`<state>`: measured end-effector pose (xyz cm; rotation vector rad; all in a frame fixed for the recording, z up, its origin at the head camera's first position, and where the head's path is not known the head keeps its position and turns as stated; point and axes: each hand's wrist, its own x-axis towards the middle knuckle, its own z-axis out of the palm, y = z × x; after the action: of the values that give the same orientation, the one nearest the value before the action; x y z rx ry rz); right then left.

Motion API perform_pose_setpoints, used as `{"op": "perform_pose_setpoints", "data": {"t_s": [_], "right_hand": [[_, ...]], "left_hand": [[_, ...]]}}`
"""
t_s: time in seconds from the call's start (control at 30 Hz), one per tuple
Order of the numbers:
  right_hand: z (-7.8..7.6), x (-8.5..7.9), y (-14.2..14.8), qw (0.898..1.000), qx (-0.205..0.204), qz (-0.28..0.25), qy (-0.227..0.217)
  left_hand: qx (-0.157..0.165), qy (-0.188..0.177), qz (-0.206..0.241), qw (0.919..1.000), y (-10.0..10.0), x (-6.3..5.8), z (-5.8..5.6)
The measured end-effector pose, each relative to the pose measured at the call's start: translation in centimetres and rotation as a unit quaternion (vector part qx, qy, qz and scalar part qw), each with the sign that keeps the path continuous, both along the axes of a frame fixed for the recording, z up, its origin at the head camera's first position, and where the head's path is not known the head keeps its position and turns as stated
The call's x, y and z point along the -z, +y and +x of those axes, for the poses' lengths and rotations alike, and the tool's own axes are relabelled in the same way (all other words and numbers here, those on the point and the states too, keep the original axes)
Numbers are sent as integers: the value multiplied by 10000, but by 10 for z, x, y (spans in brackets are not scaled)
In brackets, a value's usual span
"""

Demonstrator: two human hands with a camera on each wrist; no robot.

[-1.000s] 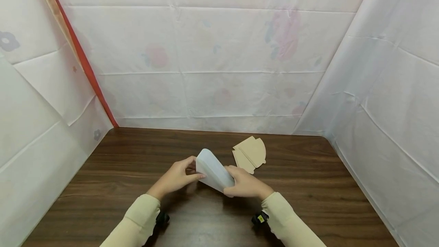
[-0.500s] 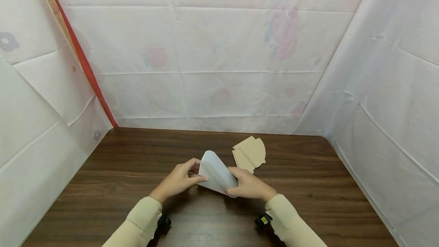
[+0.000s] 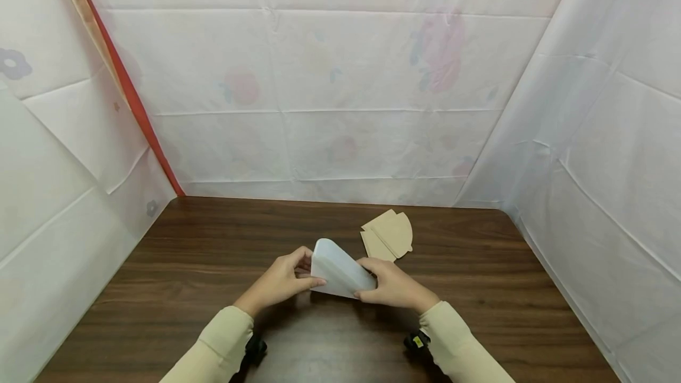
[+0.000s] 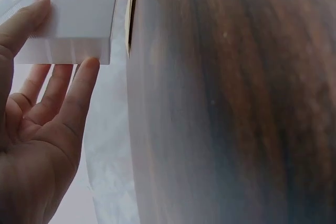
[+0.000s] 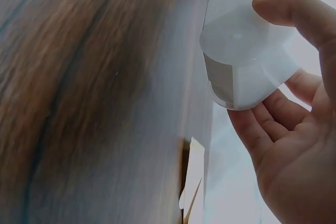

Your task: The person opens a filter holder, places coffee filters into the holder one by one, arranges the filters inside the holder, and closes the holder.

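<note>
Both hands hold a white, slightly translucent wedge-shaped box (image 3: 340,270), tilted close over the table, its broad side toward the head camera. My left hand (image 3: 282,281) pinches its left end. In the left wrist view the thumb lies on the flat face (image 4: 79,9) and fingertips meet the narrow end. My right hand (image 3: 396,285) grips the other end, its thumb (image 5: 283,9) on the face and its fingers on the opposite side. That end is rounded, with a grey rectangular patch (image 5: 220,80) in its curved wall. The box's underside is hidden in the head view.
Flat tan cardboard cutouts (image 3: 391,234), folded or overlapping, lie on the dark wood table (image 3: 223,235) just beyond the right hand. Pale printed sheeting (image 3: 340,87) walls the back and both sides. A black wrist device (image 3: 255,349) sits under each cuff.
Both hands and the box have shifted a little to the right and slightly nearer the person. The box's tilt has changed slightly. The cardboard has stayed in place.
</note>
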<state>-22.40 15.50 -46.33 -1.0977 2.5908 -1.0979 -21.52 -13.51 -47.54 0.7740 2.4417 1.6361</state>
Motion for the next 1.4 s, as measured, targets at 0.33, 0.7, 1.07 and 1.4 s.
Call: {"op": "perform_pose_setpoints", "data": {"t_s": [0.33,0.7,1.07,1.4], "right_hand": [[2,5,8,9999,77,34,83],[4,8,9,9996,66,193,189],[5,11,8,9992,84,288,268],[4,12,9,9993,125,305,163]], "left_hand": [[200,-174,61,9996,5,-3,5],[139,-549,-79,9984,8,2,5],[291,-641,-186,9973,6,12,1],[334,-625,-168,9973,6,14,1]]}}
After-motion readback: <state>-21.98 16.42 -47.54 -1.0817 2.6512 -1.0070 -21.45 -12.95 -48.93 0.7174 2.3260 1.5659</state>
